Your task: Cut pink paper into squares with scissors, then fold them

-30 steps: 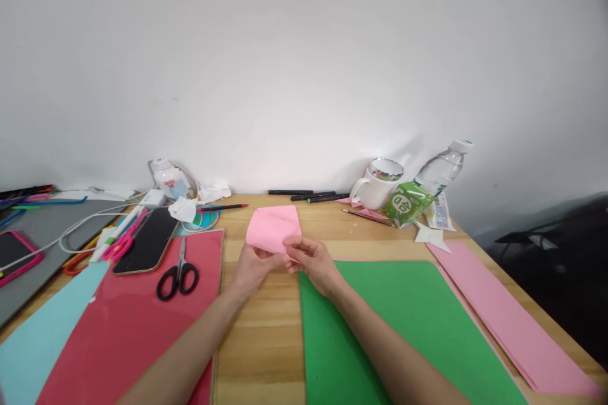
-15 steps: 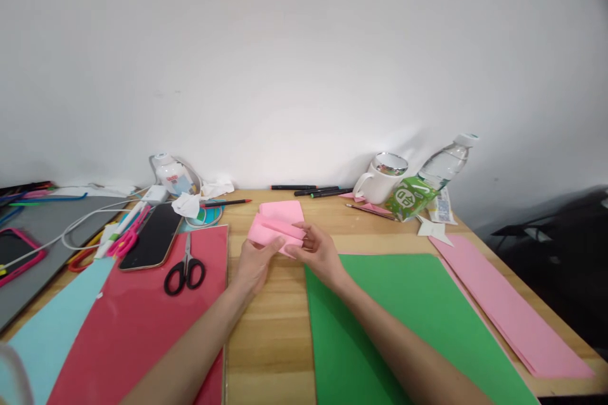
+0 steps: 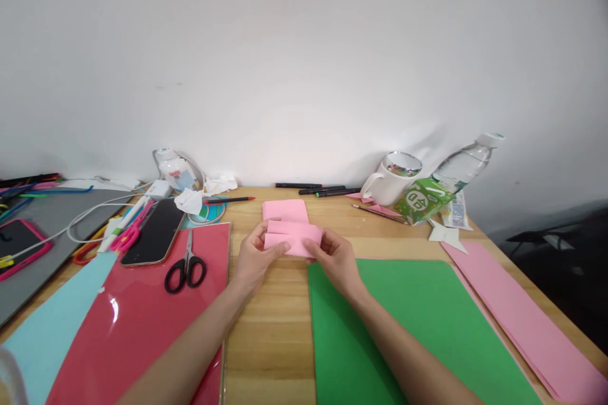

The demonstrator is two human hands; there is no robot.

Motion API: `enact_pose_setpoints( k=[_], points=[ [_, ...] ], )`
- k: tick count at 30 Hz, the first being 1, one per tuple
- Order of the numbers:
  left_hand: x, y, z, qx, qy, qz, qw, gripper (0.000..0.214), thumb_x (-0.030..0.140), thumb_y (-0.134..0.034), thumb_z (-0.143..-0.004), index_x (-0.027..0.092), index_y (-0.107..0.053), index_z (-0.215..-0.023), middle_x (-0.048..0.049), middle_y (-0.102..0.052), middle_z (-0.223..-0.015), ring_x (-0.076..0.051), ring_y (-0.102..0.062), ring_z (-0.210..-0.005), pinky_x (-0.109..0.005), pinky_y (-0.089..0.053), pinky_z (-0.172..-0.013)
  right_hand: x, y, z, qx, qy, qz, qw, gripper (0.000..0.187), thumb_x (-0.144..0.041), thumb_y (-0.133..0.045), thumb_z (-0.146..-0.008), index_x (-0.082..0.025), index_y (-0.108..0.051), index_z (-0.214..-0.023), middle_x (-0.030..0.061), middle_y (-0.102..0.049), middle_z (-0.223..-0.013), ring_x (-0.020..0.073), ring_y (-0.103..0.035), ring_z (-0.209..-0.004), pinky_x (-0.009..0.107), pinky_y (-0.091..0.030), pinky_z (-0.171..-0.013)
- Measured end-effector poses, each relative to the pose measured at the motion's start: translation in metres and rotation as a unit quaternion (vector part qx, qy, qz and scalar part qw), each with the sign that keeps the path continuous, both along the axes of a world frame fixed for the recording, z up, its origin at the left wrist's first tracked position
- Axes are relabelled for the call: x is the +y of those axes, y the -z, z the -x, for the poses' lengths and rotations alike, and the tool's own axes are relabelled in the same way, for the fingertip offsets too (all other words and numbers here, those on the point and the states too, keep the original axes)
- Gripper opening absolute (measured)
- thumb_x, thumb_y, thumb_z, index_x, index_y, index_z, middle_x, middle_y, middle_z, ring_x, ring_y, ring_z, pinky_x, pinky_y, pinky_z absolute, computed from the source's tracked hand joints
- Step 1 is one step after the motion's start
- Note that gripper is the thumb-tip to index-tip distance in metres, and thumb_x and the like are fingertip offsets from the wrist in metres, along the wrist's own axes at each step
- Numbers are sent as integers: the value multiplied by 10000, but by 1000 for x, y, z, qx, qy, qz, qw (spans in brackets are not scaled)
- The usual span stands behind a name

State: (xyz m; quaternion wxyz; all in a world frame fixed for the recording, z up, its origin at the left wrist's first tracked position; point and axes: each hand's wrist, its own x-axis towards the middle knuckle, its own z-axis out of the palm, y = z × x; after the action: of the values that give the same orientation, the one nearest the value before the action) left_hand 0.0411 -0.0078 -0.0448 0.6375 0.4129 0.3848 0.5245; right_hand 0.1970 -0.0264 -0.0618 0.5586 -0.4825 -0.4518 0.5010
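Note:
Between both hands is a folded piece of pink paper (image 3: 293, 237), held above the table with a crease running across it. My left hand (image 3: 259, 253) grips its left end, thumb on the near face and fingers behind. At the right end my right hand (image 3: 336, 256) pinches it the same way, the thumb pressing on the front. Just behind the held piece, more pink paper (image 3: 285, 209) lies on the table, its near part covered by the held piece. The fingers behind the paper are partly hidden.
Black-handled scissors (image 3: 186, 269) and a phone (image 3: 154, 232) lie on the red sheet (image 3: 142, 329) at left. Green paper (image 3: 403, 323) is at right, beside pink strips (image 3: 517, 310). Markers (image 3: 323, 190), a white mug (image 3: 390, 178), a green carton (image 3: 422, 200) and a bottle (image 3: 465, 164) stand or lie behind.
The pink paper has turned from a slant to nearly level, its creased strip now lying flatter. Both hands have shifted a little to the right, and the view has swung slightly.

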Motion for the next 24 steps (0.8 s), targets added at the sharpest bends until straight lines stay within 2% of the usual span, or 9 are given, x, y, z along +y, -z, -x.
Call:
enact_pose_setpoints(
  k=[3, 5, 8, 10, 13, 17, 21, 24],
  points=[
    [-2, -1, -2, 21, -13, 8, 1000, 431, 144, -783, -564, 162, -626, -964, -9, -700, -861, -113, -624, -737, -198, -501, -662, -2, -3, 1, 5, 2, 0, 1000, 305, -423, -700, -661, -151, -594, -748, 6, -590, -670, 137, -545, -577, 254, -502, -473],
    [-3, -2, -3, 34, -36, 21, 999, 376, 192, -781, -576, 139, -626, -914, -25, -697, -840, -129, -625, -711, -219, -521, -613, -4, -6, 1, 12, -20, -8, 1000, 313, -390, -709, -658, -165, -591, -842, 31, -638, -783, 165, -597, -664, 258, -517, -504],
    [-3, -4, -4, 55, -51, 31, 997, 372, 273, -769, -597, 127, -618, -904, -42, -688, -841, -152, -623, -665, -251, -536, -512, -6, -6, 1, 19, -40, -15, 999, 491, -284, -764, -598, -198, -547, -1029, 47, -657, -959, 188, -636, -813, 269, -536, -616],
    [-3, -4, -3, 70, -49, 25, 996, 370, 302, -759, -610, 124, -620, -903, -44, -680, -841, -153, -615, -646, -250, -531, -466, -5, -5, 1, 22, -31, -12, 999, 536, -250, -773, -583, -198, -532, -1059, 44, -671, -943, 181, -645, -814, 277, -530, -668],
    [-4, -4, -2, 73, -26, 10, 997, 378, 295, -759, -612, 127, -624, -923, -35, -670, -828, -144, -603, -655, -240, -534, -466, -4, -1, 1, 40, -16, -9, 999, 458, -280, -763, -598, -170, -554, -990, 52, -697, -864, 185, -659, -774, 297, -525, -692],
    [-6, -3, -2, 43, 17, 4, 999, 519, 209, -800, -538, 149, -600, -1013, -22, -667, -881, -144, -609, -719, -248, -557, -539, -2, 0, -1, 43, 10, -4, 999, 406, -339, -748, -616, -161, -560, -928, 58, -710, -814, 191, -664, -713, 297, -535, -625],
    [-6, -1, -4, 48, 12, 12, 999, 512, 193, -790, -542, 135, -593, -1011, -35, -680, -879, -146, -617, -714, -236, -547, -533, -4, -2, -2, 27, 18, 5, 999, 409, -380, -705, -667, -172, -540, -977, 62, -704, -845, 184, -657, -702, 274, -539, -534],
    [-4, 0, -5, 45, -3, 8, 999, 508, 191, -788, -537, 136, -592, -1002, -34, -693, -846, -143, -617, -674, -234, -536, -511, -6, -5, -1, 22, 13, -4, 1000, 524, -320, -758, -606, -189, -517, -1052, 64, -696, -925, 195, -664, -792, 300, -554, -637]
  ],
)
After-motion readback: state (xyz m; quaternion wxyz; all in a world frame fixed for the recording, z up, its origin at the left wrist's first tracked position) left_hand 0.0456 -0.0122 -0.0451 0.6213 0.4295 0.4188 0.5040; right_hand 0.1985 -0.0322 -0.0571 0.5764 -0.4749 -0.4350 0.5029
